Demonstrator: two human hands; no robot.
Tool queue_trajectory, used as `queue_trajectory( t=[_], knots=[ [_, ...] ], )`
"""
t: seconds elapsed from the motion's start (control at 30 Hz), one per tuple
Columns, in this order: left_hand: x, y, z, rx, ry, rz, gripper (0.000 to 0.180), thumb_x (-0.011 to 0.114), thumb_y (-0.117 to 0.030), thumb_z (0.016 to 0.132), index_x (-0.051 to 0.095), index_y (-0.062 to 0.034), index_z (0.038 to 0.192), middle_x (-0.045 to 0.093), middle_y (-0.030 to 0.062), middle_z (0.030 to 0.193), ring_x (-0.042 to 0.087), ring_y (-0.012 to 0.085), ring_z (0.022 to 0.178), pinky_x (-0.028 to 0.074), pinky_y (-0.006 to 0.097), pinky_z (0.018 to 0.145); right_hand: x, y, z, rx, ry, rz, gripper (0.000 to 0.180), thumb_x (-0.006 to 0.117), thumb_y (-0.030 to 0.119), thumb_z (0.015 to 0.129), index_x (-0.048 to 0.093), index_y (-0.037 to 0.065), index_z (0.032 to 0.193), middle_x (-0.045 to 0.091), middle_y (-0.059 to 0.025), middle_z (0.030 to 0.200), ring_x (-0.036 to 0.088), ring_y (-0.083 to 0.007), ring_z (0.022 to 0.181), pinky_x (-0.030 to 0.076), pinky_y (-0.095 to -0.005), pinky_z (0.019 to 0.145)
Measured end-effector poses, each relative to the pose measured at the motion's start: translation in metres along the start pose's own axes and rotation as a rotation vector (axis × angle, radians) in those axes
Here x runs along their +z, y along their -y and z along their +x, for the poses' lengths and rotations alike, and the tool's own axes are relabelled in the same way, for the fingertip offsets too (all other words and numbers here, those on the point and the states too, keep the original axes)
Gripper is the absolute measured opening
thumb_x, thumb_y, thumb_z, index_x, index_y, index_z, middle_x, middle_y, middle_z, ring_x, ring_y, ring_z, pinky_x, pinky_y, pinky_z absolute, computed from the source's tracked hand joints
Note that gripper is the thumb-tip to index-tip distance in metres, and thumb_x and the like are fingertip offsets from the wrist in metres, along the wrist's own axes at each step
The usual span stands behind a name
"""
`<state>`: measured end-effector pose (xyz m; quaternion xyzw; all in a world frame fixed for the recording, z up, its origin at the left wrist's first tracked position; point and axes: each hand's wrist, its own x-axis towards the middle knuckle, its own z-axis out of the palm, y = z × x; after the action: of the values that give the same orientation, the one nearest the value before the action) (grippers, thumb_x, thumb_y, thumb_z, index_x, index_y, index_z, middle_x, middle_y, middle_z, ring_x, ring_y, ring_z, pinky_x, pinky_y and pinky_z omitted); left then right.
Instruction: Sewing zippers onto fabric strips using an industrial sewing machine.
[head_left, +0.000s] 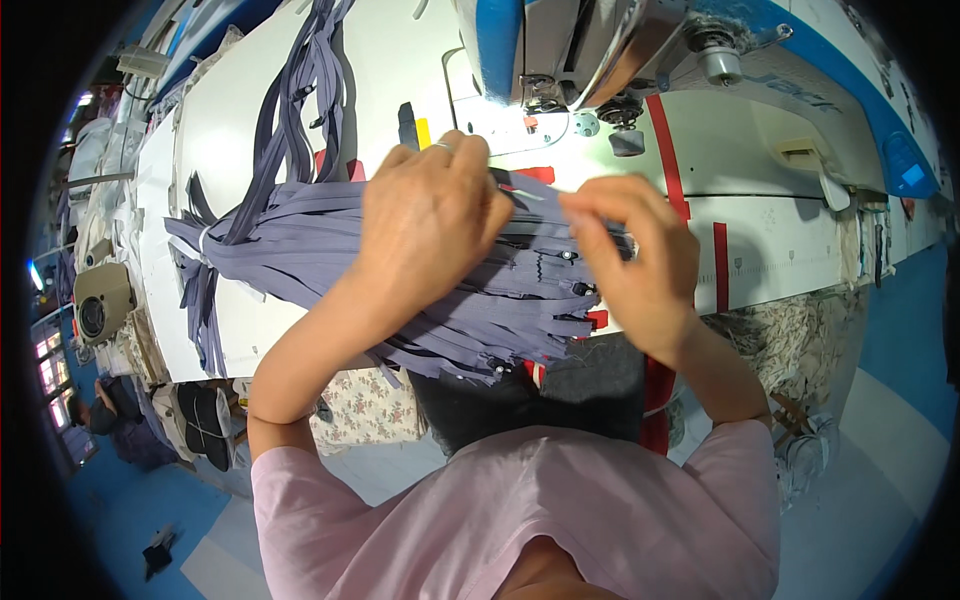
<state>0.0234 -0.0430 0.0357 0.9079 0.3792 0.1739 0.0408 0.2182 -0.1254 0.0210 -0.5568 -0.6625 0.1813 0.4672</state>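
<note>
A thick bundle of grey-purple zippers (300,225) lies across the machine table, bound near its left end by a white tie (205,243). Over the middle of the bundle, my left hand (430,215) is closed with curled fingers, its fingertips hidden. One zipper's end (540,195) runs from it to my right hand (645,255), where thumb and forefinger pinch it, slightly blurred. Black sliders (580,289) show among the loose zipper ends, which spread toward my lap.
The sewing machine's needle area (540,100) stands just beyond my hands, lit from above. More zippers (312,80) trail off toward the far left. Red tape strips (721,268) mark the white table (780,250). Floral cloth (370,408) hangs below its front edge.
</note>
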Motion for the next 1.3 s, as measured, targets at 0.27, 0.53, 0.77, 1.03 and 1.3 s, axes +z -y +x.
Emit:
queue_trajectory(
  t=[0.27, 0.53, 0.77, 1.03, 1.3],
  knots=[
    [-0.016, 0.045, 0.003, 0.047, -0.025, 0.462, 0.015, 0.069, -0.014, 0.08, 0.063, -0.002, 0.089, 0.065, 0.0103, 0.09, 0.064, 0.0254, 0.087, 0.05, 0.038, 0.075, 0.023, -0.03, 0.038, 0.299, 0.172, 0.086, 0.014, 0.072, 0.01, 0.09, 0.07, 0.005, 0.103, 0.07, -0.0061, 0.089, 0.068, -0.0131, 0.081, 0.054, -0.0289, 0.073],
    [0.038, 0.027, 0.018, 0.104, -0.096, -0.388, 0.013, 0.074, -0.011, 0.082, 0.071, -0.0074, 0.094, 0.065, 0.0096, 0.087, 0.065, 0.0298, 0.08, 0.053, 0.041, 0.069, 0.031, -0.054, 0.032, 0.015, 0.106, -0.169, 0.014, 0.071, 0.012, 0.087, 0.069, 0.009, 0.1, 0.063, -0.0108, 0.083, 0.064, -0.0291, 0.085, 0.053, -0.0353, 0.076],
    [0.034, 0.03, 0.02, -0.044, 0.016, -0.449, 0.015, 0.077, -0.011, 0.085, 0.072, -0.0036, 0.097, 0.066, 0.0098, 0.083, 0.062, 0.0221, 0.072, 0.05, 0.032, 0.066, 0.011, -0.053, 0.037, 0.102, 0.126, 0.169, 0.014, 0.073, 0.005, 0.088, 0.068, 0.006, 0.101, 0.061, -0.0074, 0.097, 0.06, -0.022, 0.094, 0.047, -0.0328, 0.085],
    [0.029, 0.026, 0.024, -0.102, 0.026, -0.473, 0.017, 0.075, -0.014, 0.084, 0.071, -0.0078, 0.099, 0.066, 0.0116, 0.079, 0.065, 0.0282, 0.074, 0.051, 0.04, 0.067, 0.011, -0.061, 0.042, -0.183, 0.168, -0.376, 0.02, 0.079, 0.013, 0.083, 0.065, 0.003, 0.094, 0.057, -0.0101, 0.095, 0.058, -0.0291, 0.092, 0.049, -0.0389, 0.081],
    [0.038, 0.025, 0.023, -0.008, -0.042, -0.239, 0.012, 0.076, -0.018, 0.084, 0.073, -0.0087, 0.091, 0.064, 0.011, 0.077, 0.066, 0.0293, 0.072, 0.053, 0.04, 0.063, 0.013, -0.069, 0.039, -0.12, 0.178, -0.297, 0.024, 0.081, 0.014, 0.08, 0.066, 0.004, 0.096, 0.056, -0.0114, 0.094, 0.058, -0.0321, 0.09, 0.05, -0.0427, 0.079]
  ],
)
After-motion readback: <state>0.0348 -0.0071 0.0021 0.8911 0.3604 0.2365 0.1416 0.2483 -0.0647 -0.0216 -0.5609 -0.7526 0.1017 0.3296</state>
